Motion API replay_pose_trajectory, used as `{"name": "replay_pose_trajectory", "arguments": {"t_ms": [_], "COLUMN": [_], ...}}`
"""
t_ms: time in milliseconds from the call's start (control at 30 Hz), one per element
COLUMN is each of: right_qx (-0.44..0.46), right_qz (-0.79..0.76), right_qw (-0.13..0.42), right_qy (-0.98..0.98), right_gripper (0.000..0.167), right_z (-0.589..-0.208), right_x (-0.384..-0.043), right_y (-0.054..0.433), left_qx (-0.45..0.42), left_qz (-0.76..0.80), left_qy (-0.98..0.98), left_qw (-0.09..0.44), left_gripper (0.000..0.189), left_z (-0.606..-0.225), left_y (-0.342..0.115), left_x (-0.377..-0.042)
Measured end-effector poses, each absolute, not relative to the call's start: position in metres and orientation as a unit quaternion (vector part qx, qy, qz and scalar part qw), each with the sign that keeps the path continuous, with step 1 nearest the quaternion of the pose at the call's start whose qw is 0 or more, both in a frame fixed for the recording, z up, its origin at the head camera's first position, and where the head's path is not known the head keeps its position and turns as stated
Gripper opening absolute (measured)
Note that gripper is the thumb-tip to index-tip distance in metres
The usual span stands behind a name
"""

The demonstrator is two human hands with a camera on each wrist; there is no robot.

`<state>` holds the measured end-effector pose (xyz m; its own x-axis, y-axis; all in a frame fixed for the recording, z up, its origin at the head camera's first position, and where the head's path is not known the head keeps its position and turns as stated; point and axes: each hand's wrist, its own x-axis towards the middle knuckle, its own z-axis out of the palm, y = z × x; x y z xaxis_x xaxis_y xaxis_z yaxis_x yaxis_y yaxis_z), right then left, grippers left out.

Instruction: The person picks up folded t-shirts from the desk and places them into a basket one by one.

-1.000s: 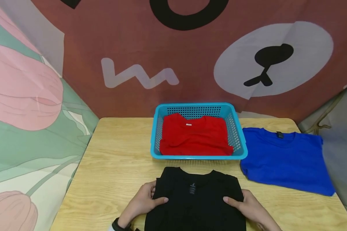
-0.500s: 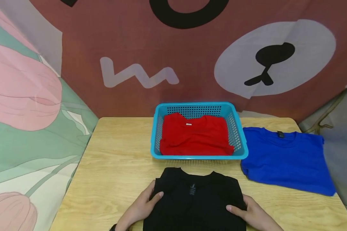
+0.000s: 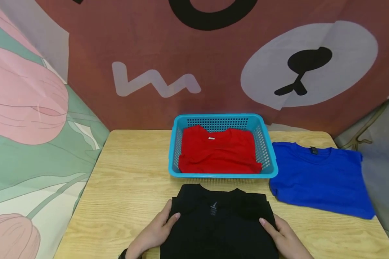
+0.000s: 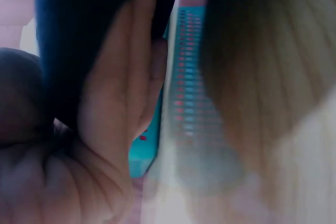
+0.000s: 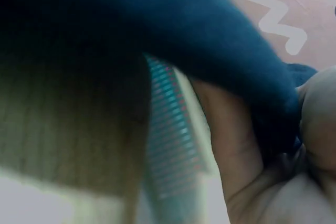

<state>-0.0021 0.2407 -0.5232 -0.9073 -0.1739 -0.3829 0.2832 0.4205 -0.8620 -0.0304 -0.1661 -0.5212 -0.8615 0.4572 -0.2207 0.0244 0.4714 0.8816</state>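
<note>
A folded black T-shirt (image 3: 217,226) lies between both hands at the front of the head view, its neckline toward the basket. My left hand (image 3: 155,228) grips its left side, thumb on top and fingers underneath. On the opposite side my right hand (image 3: 285,235) holds the shirt the same way. Both wrist views show dark cloth (image 4: 89,30) pinched between thumb and fingers, with a gap above the tabletop. Just beyond the shirt stands a blue plastic basket (image 3: 223,176), and inside it is a folded red T-shirt (image 3: 218,153).
A folded blue T-shirt (image 3: 321,180) lies to the right of the basket, near the table's right edge. The wooden table (image 3: 129,172) reaches back to a brown printed cloth (image 3: 181,43). A floral cloth (image 3: 26,108) hangs at the left.
Both hands have shifted their grip slightly along the black T-shirt's sides. The shirt's neckline edge has moved a little toward the basket. The basket and the other shirts stay put.
</note>
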Motion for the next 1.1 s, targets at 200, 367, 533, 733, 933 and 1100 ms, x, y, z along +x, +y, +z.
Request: {"name": "replay_pose_trajectory", "arguments": {"t_ms": [200, 367, 533, 733, 933, 1100], "right_qx": [0.045, 0.039, -0.001, -0.022, -0.048, -0.081], "right_qz": [-0.552, -0.604, -0.639, -0.655, -0.658, -0.681], "right_qw": [0.222, 0.259, 0.259, 0.25, 0.231, 0.231], "right_qy": [0.803, 0.752, 0.724, 0.713, 0.715, 0.69], "right_gripper": [0.05, 0.056, 0.053, 0.05, 0.044, 0.039], "right_z": [-0.507, -0.493, -0.48, -0.463, -0.443, -0.43], "right_x": [-0.007, -0.013, -0.017, -0.022, -0.03, -0.046], "right_y": [0.244, 0.25, 0.254, 0.257, 0.26, 0.265], "left_qx": [0.15, 0.165, 0.185, 0.213, 0.234, 0.24], "left_qz": [0.513, 0.544, 0.575, 0.606, 0.614, 0.61], "left_qy": [0.811, 0.779, 0.741, 0.706, 0.697, 0.704], "left_qw": [0.237, 0.265, 0.293, 0.297, 0.287, 0.273], "left_gripper": [0.058, 0.056, 0.05, 0.048, 0.057, 0.062], "left_z": [-0.503, -0.486, -0.472, -0.458, -0.439, -0.421], "left_y": [-0.168, -0.174, -0.175, -0.174, -0.173, -0.169], "left_x": [-0.033, -0.041, -0.049, -0.058, -0.068, -0.086]}}
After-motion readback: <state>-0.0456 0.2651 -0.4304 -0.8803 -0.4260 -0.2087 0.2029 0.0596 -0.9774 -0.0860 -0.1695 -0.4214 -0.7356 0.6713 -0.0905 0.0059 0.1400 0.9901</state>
